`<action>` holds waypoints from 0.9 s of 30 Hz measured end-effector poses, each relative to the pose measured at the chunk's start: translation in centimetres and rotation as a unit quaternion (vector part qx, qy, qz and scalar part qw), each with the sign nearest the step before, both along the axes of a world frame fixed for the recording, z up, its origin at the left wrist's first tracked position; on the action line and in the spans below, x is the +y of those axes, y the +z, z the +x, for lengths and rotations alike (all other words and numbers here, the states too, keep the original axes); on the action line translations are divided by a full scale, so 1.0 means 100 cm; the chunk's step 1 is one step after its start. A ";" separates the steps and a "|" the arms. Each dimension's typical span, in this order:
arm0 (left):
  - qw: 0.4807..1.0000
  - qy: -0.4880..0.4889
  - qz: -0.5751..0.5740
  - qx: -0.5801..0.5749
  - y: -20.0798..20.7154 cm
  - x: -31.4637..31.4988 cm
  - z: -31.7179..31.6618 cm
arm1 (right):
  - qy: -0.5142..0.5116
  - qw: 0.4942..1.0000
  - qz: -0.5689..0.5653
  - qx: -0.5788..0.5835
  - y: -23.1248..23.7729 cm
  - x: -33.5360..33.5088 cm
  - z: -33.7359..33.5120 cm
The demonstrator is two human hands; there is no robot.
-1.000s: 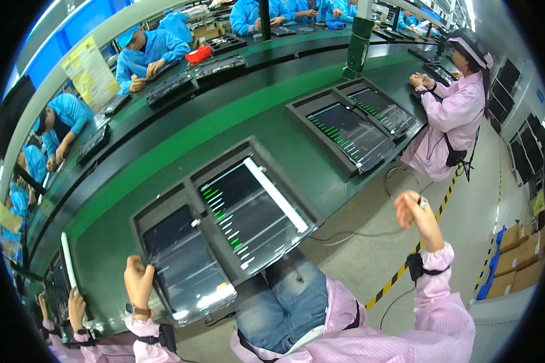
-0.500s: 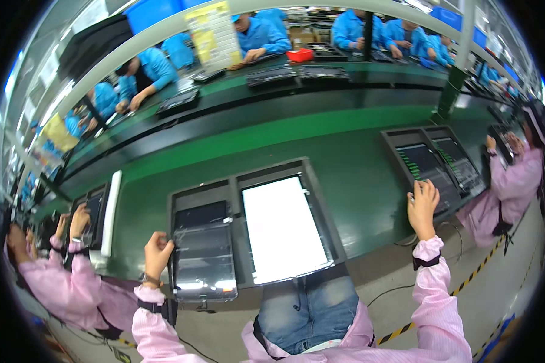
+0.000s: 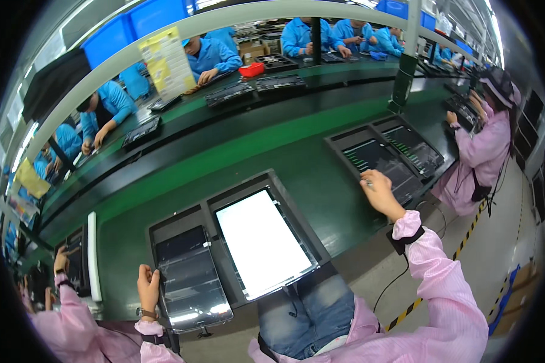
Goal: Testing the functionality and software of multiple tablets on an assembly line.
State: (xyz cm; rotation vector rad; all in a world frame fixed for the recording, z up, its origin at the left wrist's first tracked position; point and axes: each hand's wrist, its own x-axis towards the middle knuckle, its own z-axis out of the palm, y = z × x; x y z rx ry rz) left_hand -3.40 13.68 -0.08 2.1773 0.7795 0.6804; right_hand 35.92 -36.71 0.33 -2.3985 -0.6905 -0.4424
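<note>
Clock dirs. taken from the lit display panel [image 3: 266, 245], lying in the RH bay of a grey twin-bay tray [image 3: 178, 219], near edge by the wearer's jeans [image 3: 306, 311]. At approx. 9, LH bay: a dark display panel [image 3: 191, 275], glossy, film-covered by the look of it, near end out at the bench's front edge, prob. for easy reach; the bays prob. keep each one flat & square. L hand [image 3: 148, 287], at 8, curls beside the dark panel's outer edge, thumb close to fingers; can't tell if it's clamped on that edge or just alongside, maybe steadying. R hand [image 3: 383, 192], at 2, is loosely bent at the near-left side of a 2nd tray [image 3: 352, 138], hiding a bit of it; can't tell if the fingertips meet or hold anything. That tray's panels [image 3: 419, 150] show green bars. White bar [image 3: 93, 257] at 9, nr a neighbour's pink sleeve [image 3: 72, 296]. Farther: green post [image 3: 402, 85] at 1, pink-coated co-worker [image 3: 484, 145] at 2. Red bin [image 3: 252, 70] at 12, on the far bench; overhead rail [image 3: 254, 11] & yellow sheet [image 3: 163, 63], at 11, partly block the blue-coated workers.
</note>
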 end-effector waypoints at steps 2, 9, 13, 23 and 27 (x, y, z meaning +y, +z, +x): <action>0.999 -0.032 0.006 0.022 -0.006 0.022 -0.002 | 0.053 0.998 0.000 0.019 0.013 0.018 -0.034; 0.969 -0.039 0.103 0.223 0.067 0.013 0.011 | 0.305 0.938 0.109 0.122 0.038 0.041 -0.120; 0.964 -0.039 0.183 0.190 0.155 -0.034 0.009 | 0.351 0.706 0.158 0.595 0.078 -0.008 -0.147; 0.790 -0.579 0.137 0.150 0.259 -0.256 0.149 | 0.044 0.727 0.477 0.493 0.007 -0.087 -0.158; 0.765 -0.623 0.045 0.159 0.217 -0.291 0.277 | 0.128 0.705 0.429 0.550 -0.008 -0.085 -0.146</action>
